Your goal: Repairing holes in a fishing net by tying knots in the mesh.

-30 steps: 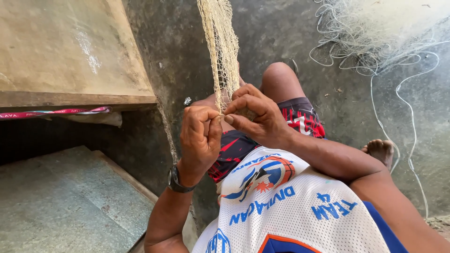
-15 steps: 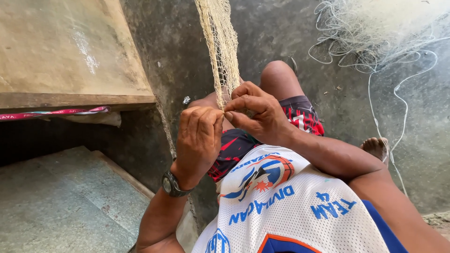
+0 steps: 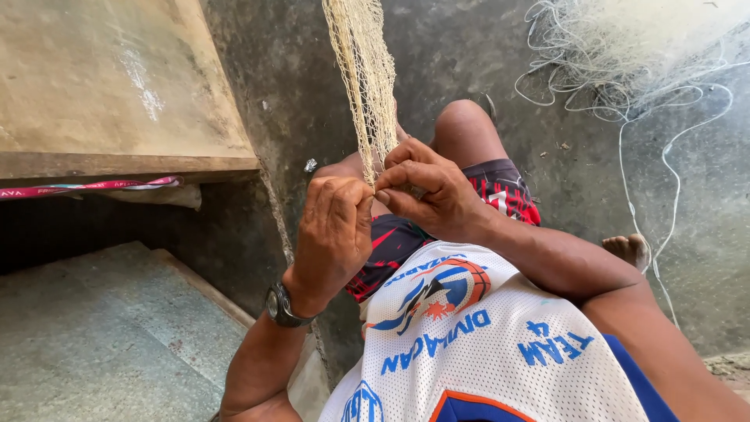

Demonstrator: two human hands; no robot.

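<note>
Concrete floor (image 3: 484, 55); both hands (image 3: 375, 191) pinching net (image 3: 363, 78) near step edge (image 3: 133, 164).

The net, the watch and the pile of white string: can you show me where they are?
net (image 3: 366, 86), head view, on the hanging mesh above the hands.
watch (image 3: 280, 306), head view, on its dark face at the left wrist.
pile of white string (image 3: 625, 55), head view, on the tangled heap on the floor.

A rough outdoor work spot of bare concrete, the kind where fishing gear is mended. A cream fishing net (image 3: 363, 78) hangs down, loose white line (image 3: 625, 70) lies heaped on the stained floor (image 3: 484, 47), and a worn wooden platform (image 3: 109, 94) stands beside concrete steps (image 3: 101, 336)
</note>
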